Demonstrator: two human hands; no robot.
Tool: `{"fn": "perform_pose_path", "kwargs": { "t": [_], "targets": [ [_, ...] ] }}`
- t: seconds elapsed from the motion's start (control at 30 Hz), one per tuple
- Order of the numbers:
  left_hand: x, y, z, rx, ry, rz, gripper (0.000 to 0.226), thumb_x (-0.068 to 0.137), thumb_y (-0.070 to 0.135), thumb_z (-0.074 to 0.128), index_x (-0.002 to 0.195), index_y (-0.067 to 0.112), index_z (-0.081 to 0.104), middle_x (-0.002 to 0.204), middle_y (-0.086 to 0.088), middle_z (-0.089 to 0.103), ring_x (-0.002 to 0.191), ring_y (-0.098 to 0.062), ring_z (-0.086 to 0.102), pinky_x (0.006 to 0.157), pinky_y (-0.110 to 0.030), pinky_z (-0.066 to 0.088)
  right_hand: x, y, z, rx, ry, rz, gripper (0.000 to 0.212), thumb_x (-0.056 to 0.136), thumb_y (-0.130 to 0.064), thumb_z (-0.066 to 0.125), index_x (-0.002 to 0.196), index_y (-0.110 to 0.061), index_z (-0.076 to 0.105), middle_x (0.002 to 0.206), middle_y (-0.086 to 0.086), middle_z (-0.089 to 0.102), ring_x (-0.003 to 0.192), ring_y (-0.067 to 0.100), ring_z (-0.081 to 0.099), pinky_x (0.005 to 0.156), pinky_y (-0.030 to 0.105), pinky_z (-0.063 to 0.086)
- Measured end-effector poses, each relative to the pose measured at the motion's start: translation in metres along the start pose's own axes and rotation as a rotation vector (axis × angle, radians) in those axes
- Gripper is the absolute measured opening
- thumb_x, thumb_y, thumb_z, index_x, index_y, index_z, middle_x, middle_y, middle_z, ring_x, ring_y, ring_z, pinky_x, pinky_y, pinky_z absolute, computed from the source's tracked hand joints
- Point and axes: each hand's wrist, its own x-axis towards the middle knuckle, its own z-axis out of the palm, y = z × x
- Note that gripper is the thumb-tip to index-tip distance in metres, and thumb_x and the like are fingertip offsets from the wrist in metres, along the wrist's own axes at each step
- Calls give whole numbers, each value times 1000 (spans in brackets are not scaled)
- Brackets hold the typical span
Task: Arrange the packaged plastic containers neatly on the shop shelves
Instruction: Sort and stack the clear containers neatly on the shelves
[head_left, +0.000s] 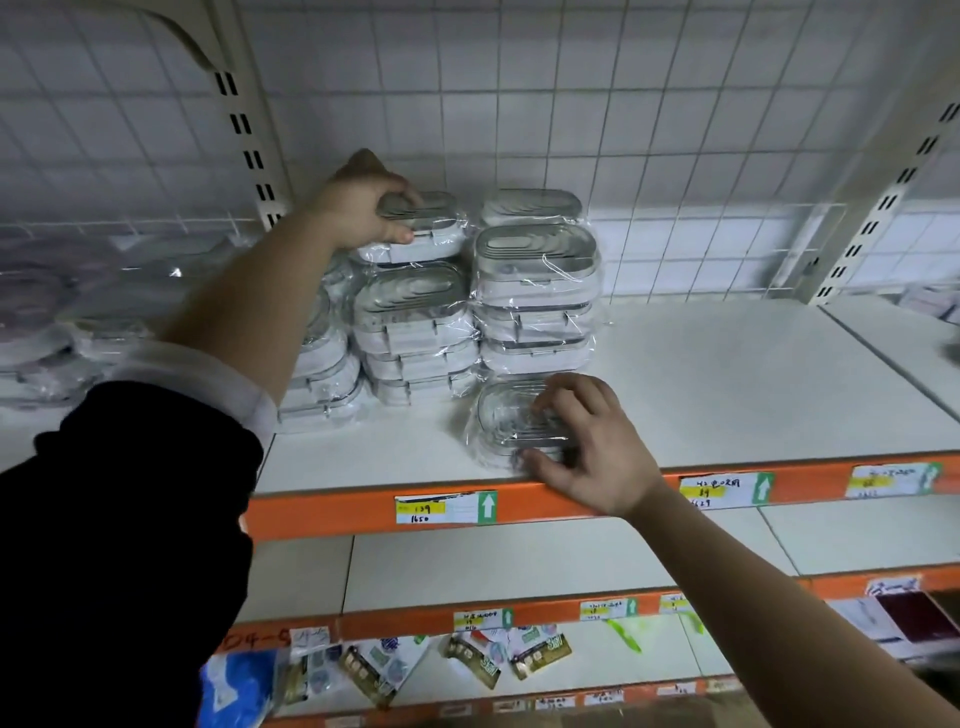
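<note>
White oval plastic containers wrapped in clear film are stacked in columns (535, 291) at the back left of the white shelf (727, 395). My left hand (363, 205) grips the topmost container (431, 236) of the middle column, fingers curled over its lid. My right hand (587, 447) rests on a single wrapped container (506, 421) lying near the shelf's front edge, with fingers bent over its lid and the thumb at its front rim.
An orange shelf edge (571, 499) carries price labels. A wire grid (675, 156) backs the shelf. More wrapped goods (47, 322) lie in the left bay. Lower shelves hold small carded packets (483, 660). The shelf surface to the right of the stacks is bare.
</note>
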Motion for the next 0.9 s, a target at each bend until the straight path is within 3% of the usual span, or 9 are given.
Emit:
{"fn": "perform_pose_path", "kwargs": {
  "t": [0.1,0.27,0.33,0.4,0.5,0.63,0.9],
  "targets": [
    [-18,10,11,-15,107,-24,48,85,18,72,132,16,60,128,-18,54,119,-32,51,93,-25,36,-1,1,0,3,-13,1,55,79,-53,55,112,-10,62,123,9,55,120,31,48,104,40,39],
    [-62,26,30,27,206,-81,48,100,28,51,146,18,41,145,-14,45,132,-35,42,113,-47,29,-2,4,2,32,-7,-32,50,84,-53,56,111,-12,63,123,8,54,120,31,47,104,41,39],
    [-89,31,39,8,303,-100,48,101,31,47,146,16,41,148,-13,43,136,-34,36,115,-45,27,-4,5,2,49,34,-64,45,84,-48,61,110,-11,64,123,10,55,120,32,48,104,41,39],
    [-122,37,51,13,469,-55,40,100,28,48,136,11,53,139,-15,51,130,-34,42,110,-44,32,-6,5,3,44,100,-120,40,83,-41,69,108,-9,66,121,12,56,119,33,49,103,42,40],
    [-174,41,77,113,679,48,23,93,20,55,109,10,68,111,-11,63,106,-32,56,93,-41,38,-8,2,2,31,193,-213,38,83,-39,71,105,-9,68,121,13,57,116,35,50,102,42,40],
    [-217,25,101,168,653,37,16,88,18,57,91,9,70,91,-8,65,84,-32,61,80,-38,38,-4,-17,-2,67,303,-295,39,84,-39,69,106,-7,68,122,15,56,114,36,50,103,34,36],
    [-234,0,112,130,490,-75,29,89,28,47,92,8,69,93,-9,65,85,-33,61,78,-42,46,59,-89,-29,59,460,-407,41,80,-29,80,106,0,67,124,21,55,116,39,50,101,48,39]
  ]
}}
